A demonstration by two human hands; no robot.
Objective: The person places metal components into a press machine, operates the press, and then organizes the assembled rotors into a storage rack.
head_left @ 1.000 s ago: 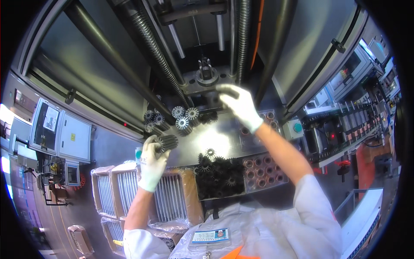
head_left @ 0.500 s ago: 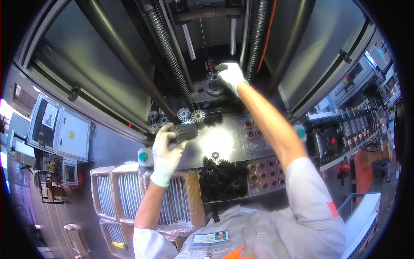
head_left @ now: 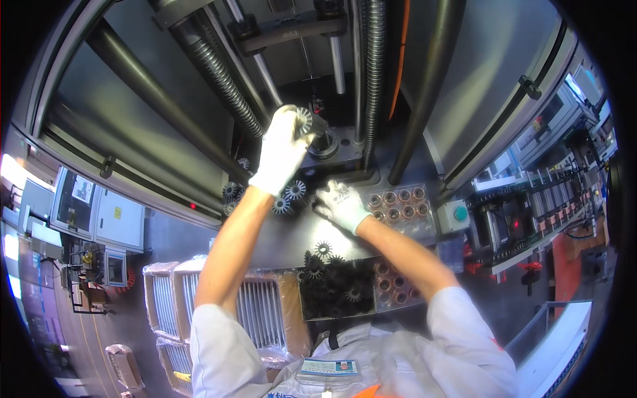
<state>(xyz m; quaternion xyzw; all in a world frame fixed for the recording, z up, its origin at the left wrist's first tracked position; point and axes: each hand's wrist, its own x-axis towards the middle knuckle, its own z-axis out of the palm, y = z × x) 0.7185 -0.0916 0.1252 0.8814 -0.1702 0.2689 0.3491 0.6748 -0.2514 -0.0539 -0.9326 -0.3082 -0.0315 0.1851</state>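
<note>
- Several wrapped cartons (head_left: 292, 304) of slim metal pieces (head_left: 261, 315) lie off the tabletop's (head_left: 308, 232) near left corner.
- Slotted cores (head_left: 281, 204) stand toward the left edge.
- Left hand (head_left: 279, 152): gloved fingers closed around a dark slotted core (head_left: 304, 121), beside the round fixture (head_left: 324, 148) past the far edge.
- Black toothed pieces (head_left: 342, 285) heap along the near edge.
- Right hand (head_left: 342, 205): gloved fingers bent, around the tabletop's middle; I cannot tell whether they hold anything.
- Copper rings (head_left: 407, 211) sit in rows toward the right edge, near a green button (head_left: 459, 213).
</note>
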